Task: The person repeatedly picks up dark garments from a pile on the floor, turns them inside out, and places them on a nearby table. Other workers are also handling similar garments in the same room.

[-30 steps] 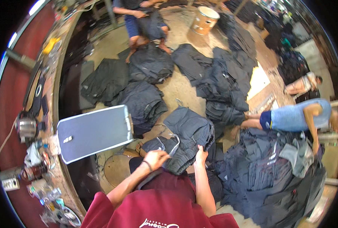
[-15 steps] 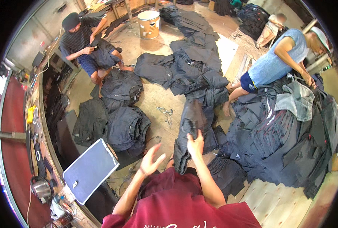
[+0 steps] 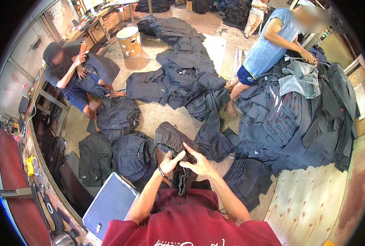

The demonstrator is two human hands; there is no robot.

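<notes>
In front of my chest I hold a black garment [image 3: 172, 136] with a gathered elastic edge, folded over and hanging down between my forearms. My left hand [image 3: 169, 163], with a dark band at the wrist, is closed on its middle, thumb pointing up. On the other side my right hand [image 3: 199, 164] grips it too, thumb and forefinger reaching toward the left thumb. Part of the cloth is hidden behind my fingers. Left of it lies a stack of dark elastic-waist garments [image 3: 131, 158]; to the right sits another gathered black pile [image 3: 248, 180].
A seated person [image 3: 73, 78] at the far left handles dark cloth. At the right another person [image 3: 272, 45] bends over a large heap of dark garments [image 3: 281, 131]. A blue-grey board [image 3: 110, 203] leans near my left arm. A drum [image 3: 129, 43] stands at the back.
My left hand, empty and spread before, now grips the garment. The right hand has brought the garment leftward, and it is folded over. The view has shifted; the seated person's cloth is raised.
</notes>
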